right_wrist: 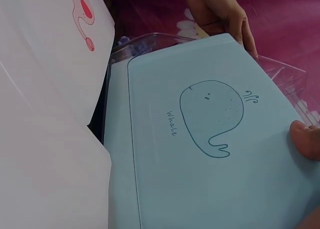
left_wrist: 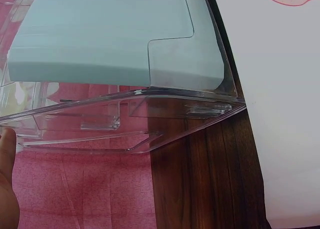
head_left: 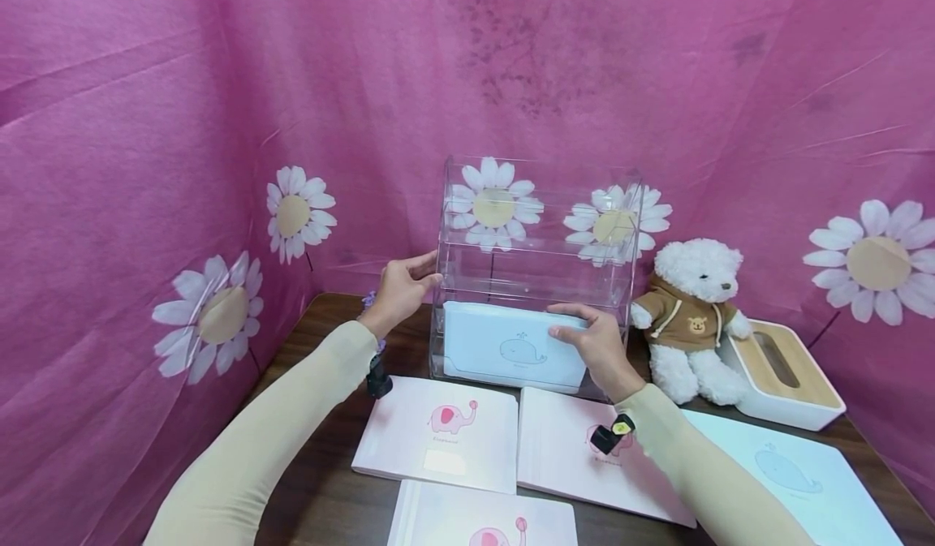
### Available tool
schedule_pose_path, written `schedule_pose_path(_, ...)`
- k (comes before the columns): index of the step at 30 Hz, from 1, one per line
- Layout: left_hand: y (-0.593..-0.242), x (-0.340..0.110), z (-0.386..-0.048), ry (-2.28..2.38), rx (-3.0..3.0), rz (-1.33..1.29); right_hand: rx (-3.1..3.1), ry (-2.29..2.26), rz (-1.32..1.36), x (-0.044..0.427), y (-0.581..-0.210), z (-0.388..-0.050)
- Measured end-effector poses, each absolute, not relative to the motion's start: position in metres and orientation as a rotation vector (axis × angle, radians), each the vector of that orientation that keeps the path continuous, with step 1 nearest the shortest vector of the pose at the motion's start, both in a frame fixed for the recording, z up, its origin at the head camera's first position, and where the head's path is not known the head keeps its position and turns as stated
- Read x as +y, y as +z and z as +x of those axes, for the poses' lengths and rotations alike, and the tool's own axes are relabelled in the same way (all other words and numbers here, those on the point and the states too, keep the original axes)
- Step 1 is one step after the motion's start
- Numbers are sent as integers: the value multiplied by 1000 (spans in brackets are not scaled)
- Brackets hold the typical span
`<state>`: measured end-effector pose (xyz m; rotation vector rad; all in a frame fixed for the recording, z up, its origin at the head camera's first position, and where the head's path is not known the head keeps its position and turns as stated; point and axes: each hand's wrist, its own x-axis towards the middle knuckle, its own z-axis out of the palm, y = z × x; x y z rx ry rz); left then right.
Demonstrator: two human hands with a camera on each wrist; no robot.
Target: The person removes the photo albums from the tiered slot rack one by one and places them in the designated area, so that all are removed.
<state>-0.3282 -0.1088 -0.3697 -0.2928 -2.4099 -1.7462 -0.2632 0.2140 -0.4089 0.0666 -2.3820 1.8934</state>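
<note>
A clear tiered plastic rack (head_left: 536,274) stands upright on the table. Its lowest tier holds a light-blue book (head_left: 478,347) with a whale drawn on the cover, leaning back behind the clear front lip. My right hand (head_left: 595,343) grips this book at its upper right, the thumb on the cover and the fingers over the top edge. On the rack's left side wall, my left hand (head_left: 402,290) holds the edge between thumb and fingers. The left wrist view shows only one digit of that hand beside the clear wall (left_wrist: 75,106).
Pink elephant books (head_left: 438,428) lie flat before the rack, one partly under my right forearm. Another blue whale book (head_left: 796,473) lies at the right. A white teddy bear (head_left: 694,319) in a brown hoodie sits beside a wood-topped tissue box (head_left: 789,376). Pink flowered cloth (head_left: 365,83) hangs behind.
</note>
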Motion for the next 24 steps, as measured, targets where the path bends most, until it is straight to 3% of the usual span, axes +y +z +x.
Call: schedule_pose_path(24, -370, -108, -329, -1728, -2393, -322, -2217, 1914, 102, 227, -380, -249)
